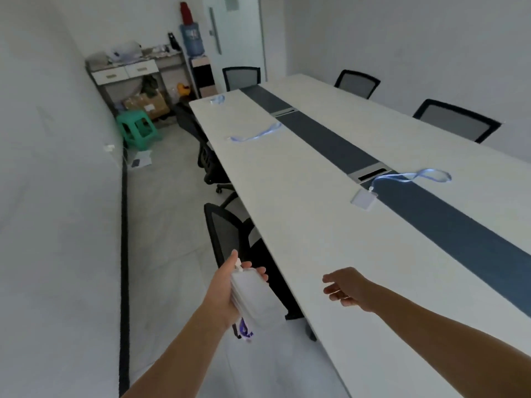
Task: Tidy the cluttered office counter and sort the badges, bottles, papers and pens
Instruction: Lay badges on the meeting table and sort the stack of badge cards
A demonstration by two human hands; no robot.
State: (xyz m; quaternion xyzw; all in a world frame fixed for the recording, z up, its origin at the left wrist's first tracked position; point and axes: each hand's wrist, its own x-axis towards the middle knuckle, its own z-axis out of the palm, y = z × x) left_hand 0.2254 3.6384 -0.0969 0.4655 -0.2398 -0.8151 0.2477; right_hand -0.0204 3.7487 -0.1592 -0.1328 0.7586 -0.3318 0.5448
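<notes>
Gripping badge stack: left hand; right hand loose, empty, over table; lanyard badge ahead.

The table carries three badges, the left hand holds one stack of more, and the room has five chairs, one stool, and one water bottle.
</notes>
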